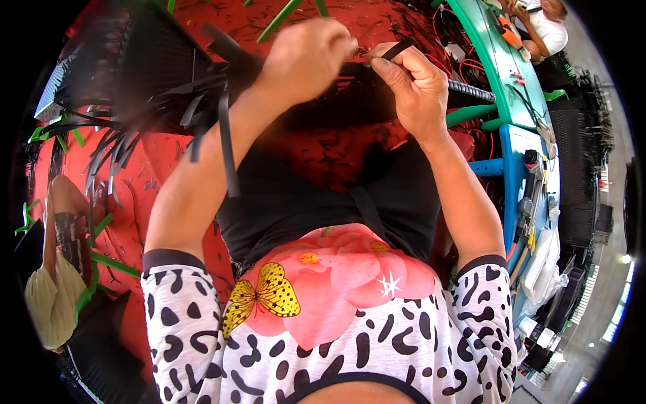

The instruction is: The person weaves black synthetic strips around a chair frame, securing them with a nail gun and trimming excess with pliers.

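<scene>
My left hand (306,57) is closed around a black plastic strip at the top middle of the view, blurred by motion. My right hand (414,84) pinches the end of a black strip (397,48) between thumb and forefinger, right beside the left hand. Both hands work at the edge of a black woven piece (161,74) with loose strips (222,135) hanging from it, resting over my lap. Below the hands lies my black skirt (303,202) and my patterned shirt.
A red floor (323,145) littered with black offcuts and green strips (279,20). A green bench (488,54) and blue stand (515,168) with tools at right. Another person sits at the left (57,269), another at top right (542,27).
</scene>
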Demonstrator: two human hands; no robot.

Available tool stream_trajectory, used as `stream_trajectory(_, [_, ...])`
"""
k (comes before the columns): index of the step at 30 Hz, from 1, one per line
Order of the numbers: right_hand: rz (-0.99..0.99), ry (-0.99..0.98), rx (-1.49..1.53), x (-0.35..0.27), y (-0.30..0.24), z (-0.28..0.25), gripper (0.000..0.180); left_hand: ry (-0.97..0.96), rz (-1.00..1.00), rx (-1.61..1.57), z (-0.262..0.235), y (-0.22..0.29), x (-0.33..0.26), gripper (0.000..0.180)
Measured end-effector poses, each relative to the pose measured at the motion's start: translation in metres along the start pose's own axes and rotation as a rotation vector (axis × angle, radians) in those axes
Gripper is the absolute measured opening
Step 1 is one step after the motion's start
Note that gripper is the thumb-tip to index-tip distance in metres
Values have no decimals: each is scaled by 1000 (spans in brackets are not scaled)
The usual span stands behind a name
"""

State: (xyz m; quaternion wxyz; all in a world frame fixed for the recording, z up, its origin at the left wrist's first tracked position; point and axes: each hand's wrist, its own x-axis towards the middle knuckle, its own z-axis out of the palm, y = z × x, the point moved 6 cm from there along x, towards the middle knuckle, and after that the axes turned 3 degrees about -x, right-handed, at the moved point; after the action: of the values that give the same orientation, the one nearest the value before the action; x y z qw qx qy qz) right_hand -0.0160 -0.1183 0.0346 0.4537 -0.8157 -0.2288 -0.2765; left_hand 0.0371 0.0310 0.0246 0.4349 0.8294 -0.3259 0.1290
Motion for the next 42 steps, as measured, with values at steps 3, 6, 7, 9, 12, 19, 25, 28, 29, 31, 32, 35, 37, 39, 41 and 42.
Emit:
stream_trajectory(3, [97, 32, 138, -1, -9, 4, 21, -270, 26, 343, 16, 17, -17, 17])
stream_trajectory(6, [278, 37, 302, -2, -13, 9, 23, -319, 54, 285, 17, 16, -17, 17])
stream_trajectory(7, [280, 36, 299, -3, -12, 10, 23, -318, 55, 281, 18, 15, -18, 17])
stream_trajectory(9, [316, 84, 436, -5, -8, 11, 23, -214, 102, 279, 15, 15, -20, 16])
stream_trajectory(12, [319, 97, 477, -9, -16, 10, 23, -49, 137, 256, 11, 20, -26, 17])
stream_trajectory(19, [361, -41, 430, -2, -30, 4, 24, -56, 112, 280, 15, 21, -35, 20])
stream_trajectory(25, [592, -191, 288, 27, 4, 16, 19, -43, 150, 308, 17, 23, -39, 19])
stream_trajectory(28, [402, -191, -37, 49, 11, 26, 23, -45, 178, 350, 17, 24, -39, 18])
stream_trajectory(29, [383, -205, -102, 52, 20, 29, 23, -41, 178, 367, 17, 25, -39, 18])
stream_trajectory(31, [368, -221, -164, 54, 34, 33, 24, -41, 176, 382, 17, 25, -38, 18])
stream_trajectory(32, [384, -237, -195, 53, 41, 34, 24, -39, 182, 387, 17, 26, -37, 18])
stream_trajectory(35, [377, -255, -234, 53, 42, 36, 25, -37, 192, 382, 15, 24, -35, 18])
stream_trajectory(37, [356, -255, -244, 51, 35, 34, 25, -37, 198, 369, 15, 23, -34, 18])
stream_trajectory(39, [498, -150, 208, 47, 34, 29, 26, -35, 207, 351, 14, 23, -32, 19])
stream_trajectory(41, [503, -172, 201, 43, 25, 22, 25, -23, 219, 342, 16, 23, -30, 20])
stream_trajectory(42, [581, -122, 317, 34, 14, 18, 24, -12, 223, 341, 13, 23, -33, 20])
